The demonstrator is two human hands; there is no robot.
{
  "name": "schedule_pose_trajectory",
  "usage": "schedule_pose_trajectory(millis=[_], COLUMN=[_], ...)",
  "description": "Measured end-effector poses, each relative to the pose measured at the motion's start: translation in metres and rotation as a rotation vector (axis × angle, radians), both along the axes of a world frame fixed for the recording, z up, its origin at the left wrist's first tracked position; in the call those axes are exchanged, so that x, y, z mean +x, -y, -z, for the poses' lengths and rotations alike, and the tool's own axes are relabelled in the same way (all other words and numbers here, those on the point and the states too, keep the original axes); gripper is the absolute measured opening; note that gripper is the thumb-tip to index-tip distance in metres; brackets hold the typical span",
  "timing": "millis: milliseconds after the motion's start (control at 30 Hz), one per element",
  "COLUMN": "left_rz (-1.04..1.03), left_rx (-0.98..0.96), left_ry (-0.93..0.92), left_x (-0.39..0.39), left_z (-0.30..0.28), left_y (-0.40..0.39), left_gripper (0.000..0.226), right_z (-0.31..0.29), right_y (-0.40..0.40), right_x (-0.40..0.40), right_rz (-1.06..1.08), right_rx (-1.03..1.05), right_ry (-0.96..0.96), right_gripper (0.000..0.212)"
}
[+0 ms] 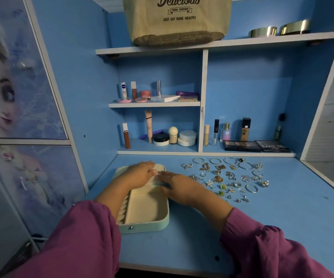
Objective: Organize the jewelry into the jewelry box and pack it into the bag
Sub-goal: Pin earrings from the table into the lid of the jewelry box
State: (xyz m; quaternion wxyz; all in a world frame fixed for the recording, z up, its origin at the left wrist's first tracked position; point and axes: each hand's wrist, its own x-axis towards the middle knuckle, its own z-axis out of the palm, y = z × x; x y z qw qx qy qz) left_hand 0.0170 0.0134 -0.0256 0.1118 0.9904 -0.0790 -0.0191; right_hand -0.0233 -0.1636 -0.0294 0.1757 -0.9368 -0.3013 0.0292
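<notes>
I had the jewelry box (pixel 145 207) open on the desk (pixel 282 217), both hands flat on its laid-back lid (pixel 159 169): left hand (pixel 140 173) and right hand (pixel 177 184), fingers straight, gripping nothing. Jewelry (pixel 226 177) lay loose at three o'clock of the box, the bag (pixel 177 21) at twelve, on the top shelf. I judged loading not yet begun; next called for pinching small pieces.

The bag (pixel 177 21) on the top shelf reads "Delicious", "FRESH EVERYDAY" in a banner, and "JUST EAT MORE HEALTHY". A white tube (pixel 123 90) bears a blue NIVEA roundel. A black palette (pixel 272 146) reads "MATTE". Other labels are too small to read.
</notes>
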Motion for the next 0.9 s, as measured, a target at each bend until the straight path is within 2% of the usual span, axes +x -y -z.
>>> schedule_pose_trajectory(millis=[500, 600, 700, 767, 900], left_rz=[0.019, -0.001, -0.096, -0.166, -0.304], left_rx=[-0.025, -0.161, -0.400, -0.542, -0.673], left_ry=[-0.024, -0.055, 0.050, 0.139, 0.246], left_x=[0.019, 0.022, 0.017, 0.014, 0.010], left_z=[-0.004, -0.009, -0.016, -0.015, -0.002], left_y=[0.029, 0.018, -0.002, -0.015, -0.029], left_gripper=[0.051, 0.050, 0.044, 0.040, 0.037], right_z=[-0.004, -0.008, -0.015, -0.017, -0.014], right_y=[0.029, 0.039, 0.055, 0.064, 0.070], right_x=[0.026, 0.031, 0.040, 0.046, 0.044], right_rz=[0.026, 0.053, 0.175, 0.214, 0.218], right_rx=[0.052, 0.199, 0.315, 0.318, 0.184], right_ry=[-0.038, -0.087, -0.053, -0.016, -0.009], right_gripper=[0.047, 0.041, 0.034, 0.027, 0.018])
